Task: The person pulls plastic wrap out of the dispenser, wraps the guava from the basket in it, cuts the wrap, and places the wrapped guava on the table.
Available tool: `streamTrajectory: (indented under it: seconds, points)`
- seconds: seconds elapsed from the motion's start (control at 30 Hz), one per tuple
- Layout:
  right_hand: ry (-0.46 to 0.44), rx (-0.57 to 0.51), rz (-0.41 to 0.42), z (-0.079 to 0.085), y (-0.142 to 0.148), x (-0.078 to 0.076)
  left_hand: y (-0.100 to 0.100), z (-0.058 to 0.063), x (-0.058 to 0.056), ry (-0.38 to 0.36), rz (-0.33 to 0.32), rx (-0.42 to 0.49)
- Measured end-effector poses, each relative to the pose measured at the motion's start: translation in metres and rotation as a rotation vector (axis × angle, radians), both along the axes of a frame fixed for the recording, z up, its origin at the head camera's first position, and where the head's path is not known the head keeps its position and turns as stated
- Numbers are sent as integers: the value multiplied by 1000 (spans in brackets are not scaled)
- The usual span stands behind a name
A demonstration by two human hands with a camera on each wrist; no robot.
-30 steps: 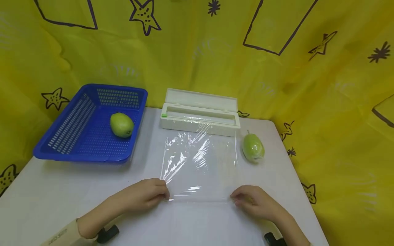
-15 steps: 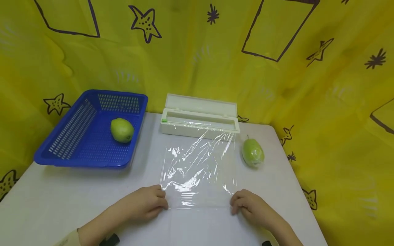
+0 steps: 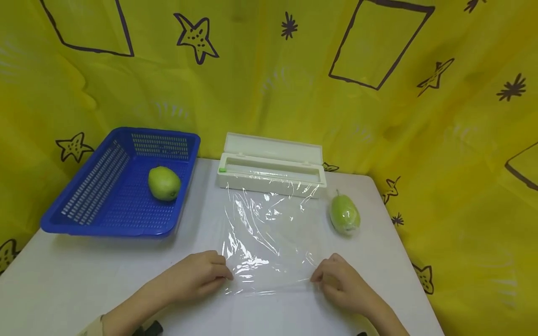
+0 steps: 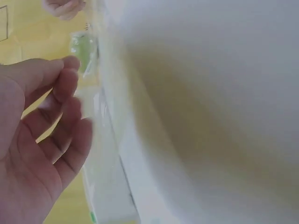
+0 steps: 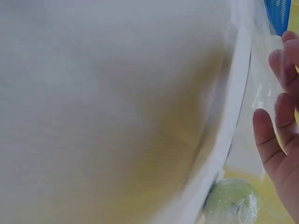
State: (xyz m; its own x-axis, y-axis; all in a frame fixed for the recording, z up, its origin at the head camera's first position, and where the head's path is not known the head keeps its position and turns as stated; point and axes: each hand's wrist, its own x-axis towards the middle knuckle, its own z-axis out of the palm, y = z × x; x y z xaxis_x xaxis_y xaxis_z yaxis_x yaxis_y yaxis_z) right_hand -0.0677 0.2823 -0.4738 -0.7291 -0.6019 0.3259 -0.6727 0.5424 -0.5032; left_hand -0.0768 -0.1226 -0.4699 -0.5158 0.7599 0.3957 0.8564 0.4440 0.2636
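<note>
A sheet of clear cling film (image 3: 269, 242) runs from the white dispenser box (image 3: 272, 183) toward the near side of the table, wrinkled and shiny. My left hand (image 3: 199, 276) pinches its near left corner; in the left wrist view the thumb and index fingertip (image 4: 70, 63) meet. At the near right corner, my right hand (image 3: 342, 283) pinches the film between thumb and fingers, the other fingers loosely bent. The dispenser's lid stands up at the back, with the roll lying inside. Right of the film lies a green fruit (image 3: 344, 214) wrapped in film.
A blue plastic basket (image 3: 113, 228) sits at the back left, with one bare green fruit (image 3: 164, 183) in it. Behind the white table (image 3: 269, 317) hangs a yellow curtain (image 3: 252, 93) with drawn stars.
The head view has tilted up, so everything sits lower in it. The film has gone slacker and its creases have shifted. Both hands keep to its near corners.
</note>
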Motion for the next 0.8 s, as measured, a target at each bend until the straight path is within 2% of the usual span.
streamTrajectory:
  seconds: [0.1, 0.2, 0.3, 0.4, 0.57, 0.63, 0.7, 0.8]
  points:
    - [-95, -21, 1, 3, 0, 2, 7, 2, -5, 32, 24, 38]
    - [-204, 17, 64, 2, 1, 3, 19, 3, -12, 65, 36, 72]
    - [-281, 52, 130, 1, 1, 3, 33, 1, -17, 85, 49, 48]
    - [-284, 52, 149, 2, 1, 3, 44, -1, -20, 56, 86, -60]
    - [-240, -16, 145, 5, 2, 2, 50, -7, -17, -106, 145, -263]
    - [-224, -47, 141, 7, 1, 0, 49, -9, -16, -165, 146, -301]
    - [-201, -53, 115, 9, 0, -5, 48, -10, -16, -192, 144, -313]
    - [-186, 1, 45, 13, -5, -16, 47, -9, -22, -179, 164, -306]
